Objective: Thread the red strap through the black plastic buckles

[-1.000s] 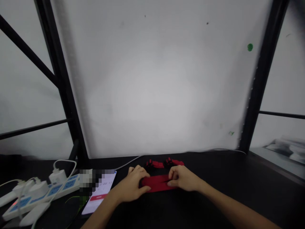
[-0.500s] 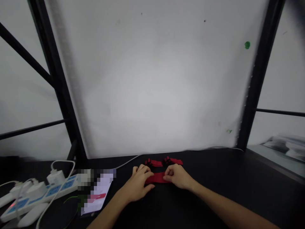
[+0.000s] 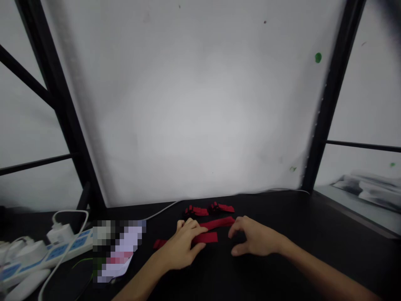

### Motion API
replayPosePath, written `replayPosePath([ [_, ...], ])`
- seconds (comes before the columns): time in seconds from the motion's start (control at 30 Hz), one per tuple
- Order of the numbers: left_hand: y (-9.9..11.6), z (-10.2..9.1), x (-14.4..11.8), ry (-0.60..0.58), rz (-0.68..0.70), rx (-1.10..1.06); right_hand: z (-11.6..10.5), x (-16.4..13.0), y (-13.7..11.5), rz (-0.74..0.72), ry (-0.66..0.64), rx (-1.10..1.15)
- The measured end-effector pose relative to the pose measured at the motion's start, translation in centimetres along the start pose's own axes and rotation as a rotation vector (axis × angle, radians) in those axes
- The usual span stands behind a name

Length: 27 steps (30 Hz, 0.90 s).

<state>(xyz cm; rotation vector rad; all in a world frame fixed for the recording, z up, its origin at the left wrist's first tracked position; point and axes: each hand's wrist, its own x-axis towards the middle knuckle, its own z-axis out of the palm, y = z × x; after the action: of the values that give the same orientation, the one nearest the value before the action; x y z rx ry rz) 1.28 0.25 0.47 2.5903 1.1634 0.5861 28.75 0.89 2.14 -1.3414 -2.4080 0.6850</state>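
Observation:
A red strap [image 3: 206,238] lies folded on the black table, its two lengths spreading apart to the right of my left hand [image 3: 183,243]. That hand holds the strap down, fingers across it and thumb by its lower edge; its fingertips are partly hidden. Another bit of red [image 3: 159,243] shows left of the wrist. My right hand [image 3: 257,237] hovers just right of the strap ends, thumb and fingers apart, nothing between them. Behind the strap rest two bundled red straps with black buckles, one on the left [image 3: 197,211] and one on the right [image 3: 223,207].
To the left are a white power strip [image 3: 70,246] with plugs and cables, and a phone [image 3: 123,251] blurred by pixels. A white panel [image 3: 200,104] rises behind the table between black posts. Plastic-wrapped items [image 3: 372,188] sit at the far right.
My right hand has let go of the red strap and moved right, its fingers opening. The strap's lengths have spread apart. My left hand stays on it; the view has shifted slightly.

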Motion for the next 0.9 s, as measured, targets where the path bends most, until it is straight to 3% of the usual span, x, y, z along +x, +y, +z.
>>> replayPosePath([
  [0.13, 1.0, 0.4, 0.1, -0.007, -0.011, -0.017, -0.5, -1.1, 0.7, -0.049, -0.085, -0.038],
  [0.6, 0.8, 1.4, 0.0, 0.115, -0.065, 0.010, 1.4, 2.4, 0.6, -0.035, -0.114, 0.074],
  [0.7, 0.7, 1.4, 0.0, 0.154, -0.079, 0.007, 1.1, 4.1, -0.1, -0.014, -0.058, 0.283],
  [0.9, 0.4, 1.2, -0.1, 0.246, -0.096, -0.022, 2.0, 6.3, -0.9, 0.084, 0.027, 0.931],
])
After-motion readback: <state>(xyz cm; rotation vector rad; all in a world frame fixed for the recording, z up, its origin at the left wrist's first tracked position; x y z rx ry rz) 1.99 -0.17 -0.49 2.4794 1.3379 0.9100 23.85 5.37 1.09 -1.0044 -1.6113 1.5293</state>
